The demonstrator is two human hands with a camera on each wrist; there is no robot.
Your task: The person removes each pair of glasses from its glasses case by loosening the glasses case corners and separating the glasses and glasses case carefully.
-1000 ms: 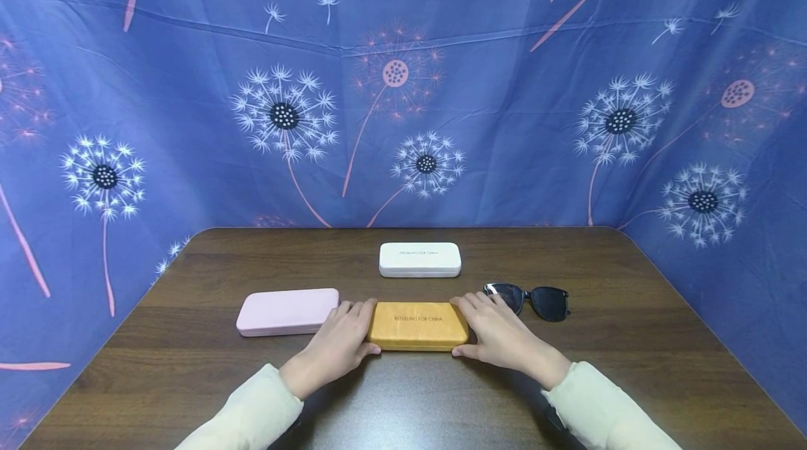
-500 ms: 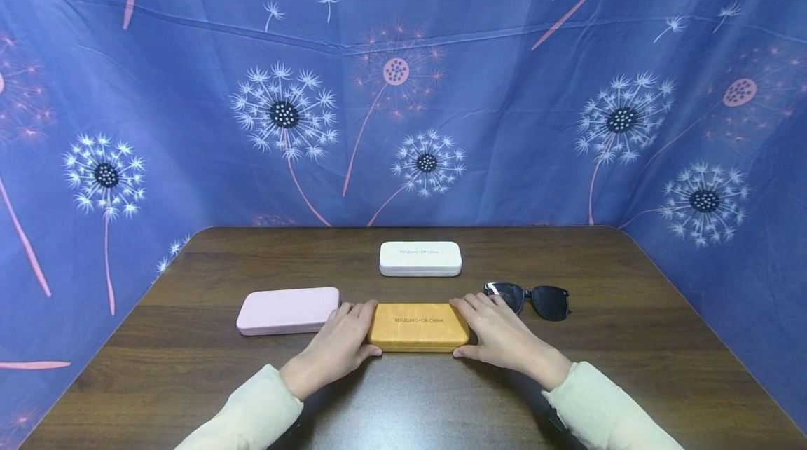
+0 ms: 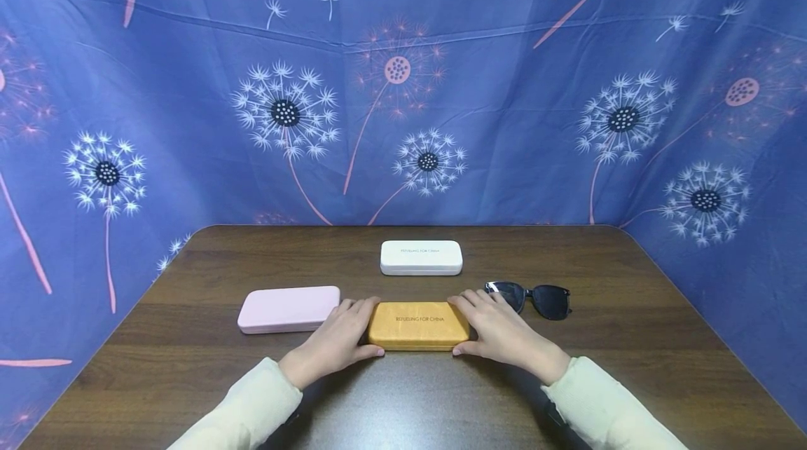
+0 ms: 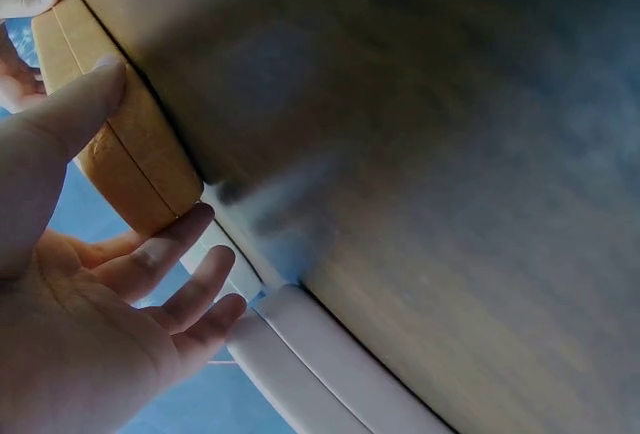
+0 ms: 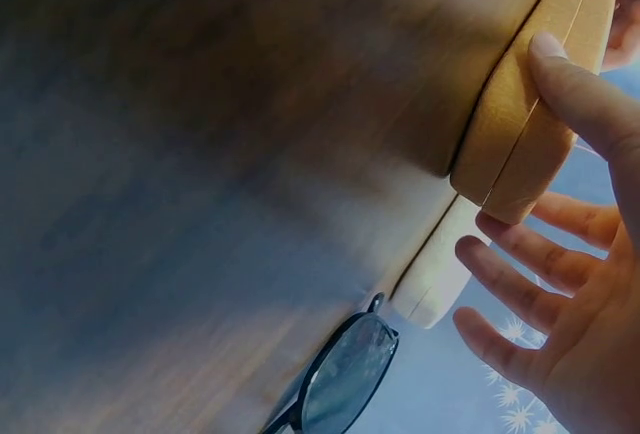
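Observation:
An orange-yellow glasses case [image 3: 419, 329] with dark lettering on its lid lies closed on the table, long side facing me. My left hand [image 3: 335, 339] grips its left end, thumb on the front side and fingers around the end. At the opposite end my right hand [image 3: 504, 335] holds it the same way. In the left wrist view the thumb presses the side of the case [image 4: 150, 149], while the outer fingers spread off it near a pink case [image 4: 300, 354]. The right wrist view shows the thumb on the case [image 5: 500, 154] across its lid seam.
A pink glasses case [image 3: 286, 308] lies just left of my left hand. Behind the orange-yellow case sits a white glasses case [image 3: 421, 259]. Black sunglasses [image 3: 550, 302] lie behind my right hand, partly covered by it. A blue dandelion-print cloth [image 3: 504, 85] hangs behind the wooden table [image 3: 649, 352].

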